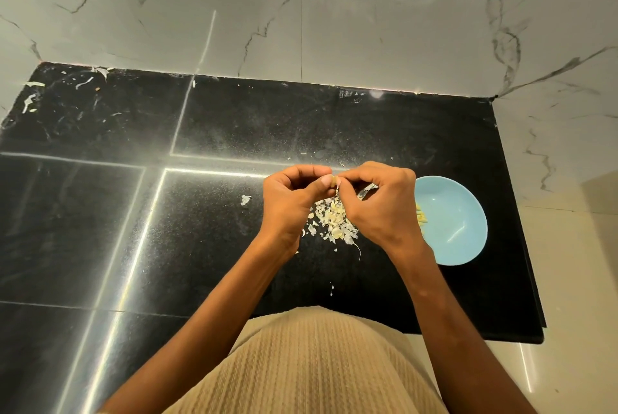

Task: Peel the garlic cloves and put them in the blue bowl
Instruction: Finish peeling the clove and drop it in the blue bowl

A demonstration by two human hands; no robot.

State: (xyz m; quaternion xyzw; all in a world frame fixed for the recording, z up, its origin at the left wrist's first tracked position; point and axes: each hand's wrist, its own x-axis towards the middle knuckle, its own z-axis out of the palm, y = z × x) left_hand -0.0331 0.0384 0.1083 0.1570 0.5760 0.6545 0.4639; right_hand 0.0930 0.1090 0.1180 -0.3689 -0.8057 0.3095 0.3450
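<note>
A small garlic clove (333,180) is pinched between the fingertips of the left hand (291,201) and the right hand (381,203), both curled round it above the black countertop (217,119). A heap of peeled skins (334,221) is seen directly beneath the hands. The blue bowl (458,223), holding a few peeled cloves (422,215), is set just right of the right hand.

The hands (334,199) hide most of the garlic clove (333,180); the right wrist covers the blue bowl's (468,213) near-left rim.
</note>
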